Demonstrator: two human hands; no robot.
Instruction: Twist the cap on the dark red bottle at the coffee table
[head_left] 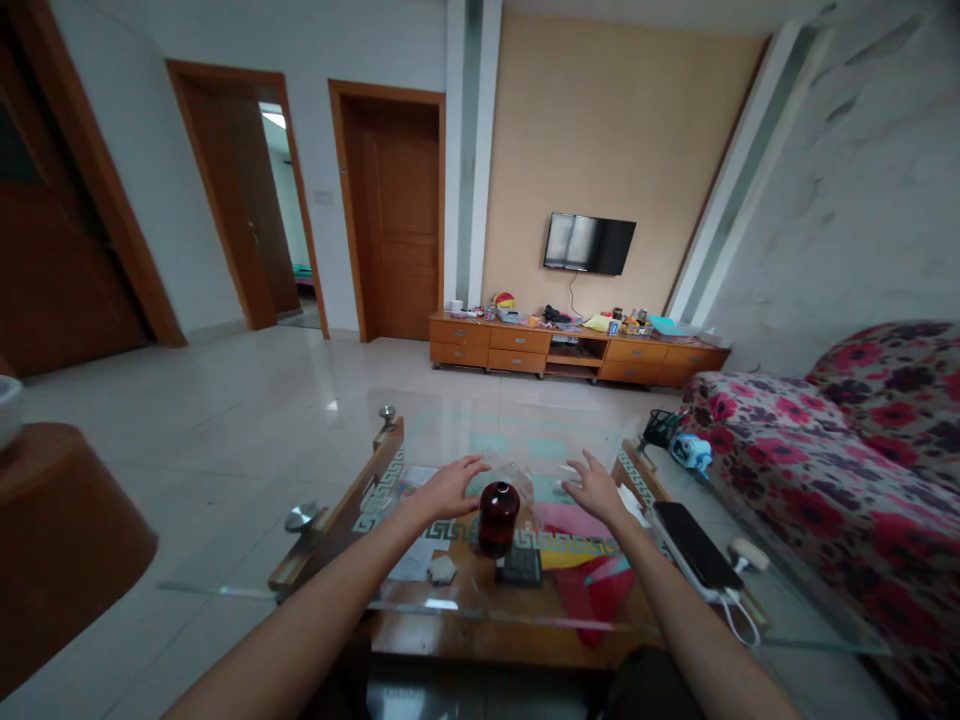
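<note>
Reaching forward over a glass coffee table (420, 606), a person stretches both bare arms out. The left hand (452, 487) and right hand (595, 487) are spread flat with fingers loose, grasping nothing, on either side of a crumpled clear plastic bag (513, 474). A dark red jar (499, 517) stands just in front, between the wrists. A black phone (695, 545) lies to the right.

There's a crinkly clear plastic bag (514, 478) lying flat on the glass surface (450, 420), right behind a dark red jar (499, 515) standing upright.
</note>
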